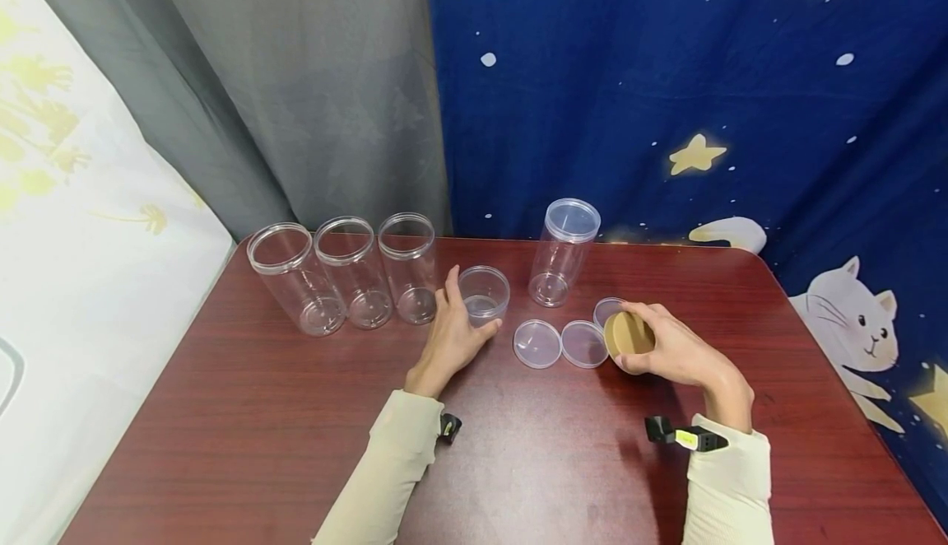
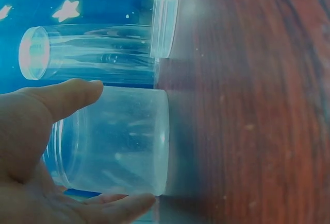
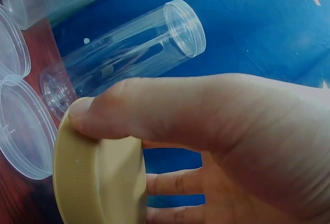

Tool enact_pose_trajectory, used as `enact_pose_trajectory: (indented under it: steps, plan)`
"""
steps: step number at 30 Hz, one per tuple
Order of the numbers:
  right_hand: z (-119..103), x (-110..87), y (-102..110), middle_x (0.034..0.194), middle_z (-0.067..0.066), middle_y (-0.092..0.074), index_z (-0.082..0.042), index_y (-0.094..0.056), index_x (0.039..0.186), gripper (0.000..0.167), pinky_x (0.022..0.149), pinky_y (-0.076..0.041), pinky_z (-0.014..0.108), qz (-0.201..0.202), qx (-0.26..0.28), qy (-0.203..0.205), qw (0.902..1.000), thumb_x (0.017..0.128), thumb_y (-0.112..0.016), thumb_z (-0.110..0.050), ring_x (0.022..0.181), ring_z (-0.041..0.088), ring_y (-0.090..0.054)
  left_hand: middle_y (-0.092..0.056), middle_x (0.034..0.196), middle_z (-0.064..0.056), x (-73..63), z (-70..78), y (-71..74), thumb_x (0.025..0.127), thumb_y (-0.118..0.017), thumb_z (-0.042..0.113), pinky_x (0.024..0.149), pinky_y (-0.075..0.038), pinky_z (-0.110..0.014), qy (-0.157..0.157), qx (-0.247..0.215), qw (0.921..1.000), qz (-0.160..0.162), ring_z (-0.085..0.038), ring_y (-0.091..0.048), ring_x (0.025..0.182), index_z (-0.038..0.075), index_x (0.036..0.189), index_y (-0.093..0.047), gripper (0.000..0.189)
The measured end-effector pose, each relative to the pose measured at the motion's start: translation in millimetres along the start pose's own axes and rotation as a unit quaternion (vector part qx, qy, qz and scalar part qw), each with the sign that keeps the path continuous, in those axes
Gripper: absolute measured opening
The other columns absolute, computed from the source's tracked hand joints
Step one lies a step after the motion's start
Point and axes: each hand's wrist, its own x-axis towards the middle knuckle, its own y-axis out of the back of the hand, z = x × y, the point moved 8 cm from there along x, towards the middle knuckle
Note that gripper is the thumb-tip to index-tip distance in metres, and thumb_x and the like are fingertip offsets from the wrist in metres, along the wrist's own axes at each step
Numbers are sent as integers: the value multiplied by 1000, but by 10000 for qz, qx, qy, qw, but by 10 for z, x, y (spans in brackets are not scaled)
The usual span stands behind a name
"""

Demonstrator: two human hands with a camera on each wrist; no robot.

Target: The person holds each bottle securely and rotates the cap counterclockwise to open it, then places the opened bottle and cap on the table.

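Observation:
My left hand spans a short clear plastic jar standing on the table, thumb on one side and fingers on the other. In the left wrist view, the thumb and fingertips lie right along the sides of this jar. My right hand holds a round tan lid, tilted on edge, between thumb and fingers. Ridges show on the rim of this lid in the right wrist view. Beside it lie clear lids, one partly hidden behind the tan lid.
Three tall clear jars stand in a row at the back left. Another tall jar, with a clear lid on top, is behind the flat lids. Curtains hang along the back edge of the red-brown table.

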Motion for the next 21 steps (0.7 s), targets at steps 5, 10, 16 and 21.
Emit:
enact_pose_trajectory:
  steps: [5, 10, 16, 21]
  plan:
    - [18, -4, 0, 119, 18, -51, -5, -43, 142, 81, 78, -48, 37, -24, 35, 15, 10000, 78, -82, -35, 95, 28, -55, -39, 137, -25, 0, 9, -2, 76, -86, 29, 93, -50, -52, -94, 39, 9999, -32, -43, -59, 108, 10, 155, -16, 108]
    - [35, -9, 2, 116, 17, -53, -4, -44, 138, 77, 80, -47, 38, -15, 74, 36, 10000, 78, -83, -33, 98, 29, -54, -30, 144, -21, 1, 71, 29, 74, -87, 23, 99, -47, -48, -403, 34, 9991, 121, -41, -55, 118, 4, 154, -19, 107]
    - [35, -10, 8, 113, 16, -56, -2, -43, 135, 76, 83, -48, 40, 7, 144, 80, 9999, 78, -83, -30, 99, 30, -55, -32, 144, -22, -1, 130, 67, 72, -89, 22, 104, -44, -50, -638, 155, 9973, 335, -43, -51, 124, 4, 153, -24, 105]
    - [20, -18, 13, 111, 17, -58, -1, -42, 135, 76, 83, -48, 41, -15, 262, 106, 9996, 78, -83, -29, 98, 30, -57, -34, 143, -22, -6, 158, 68, 72, -89, 23, 106, -41, -52, -699, 179, 9967, 361, -44, -49, 126, 4, 152, -24, 105]
